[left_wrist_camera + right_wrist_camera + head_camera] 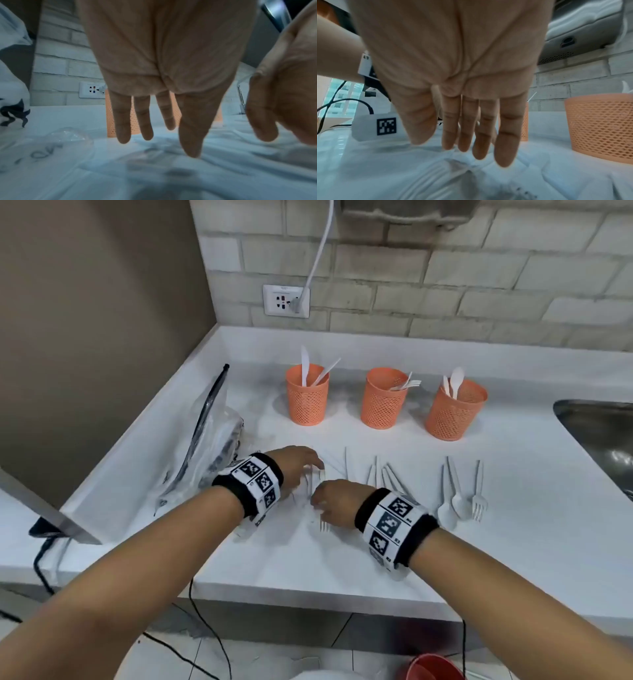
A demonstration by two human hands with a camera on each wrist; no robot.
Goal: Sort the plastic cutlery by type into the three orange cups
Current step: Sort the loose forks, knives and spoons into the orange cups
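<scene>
Partly done, by the look of it. At far left on the counter (pixel 376 559), a crumpled clear plastic bag (pixel 205 446), outside the sorting.

Behind, three orange cups in a row: left cup (pixel 307 395) with two knives upright, middle cup (pixel 384 398) with forks leaning on the rim, right cup (pixel 455 409) with spoons. Only a few pieces per cup so far.

In front, most of the cutlery unsorted: a fork (pixel 323 523) under the hands, a loose cluster (pixel 383 474) of handles in the middle, two spoons (pixel 452 498) and a fork (pixel 478 494) toward the right.

Left hand (pixel 298 467) and right hand (pixel 334 501) close together over the leftmost pieces. Grip: fingers of both straight and loose in the wrist views, nothing pinched or held.

Likely left: the bulk of the job.
</scene>
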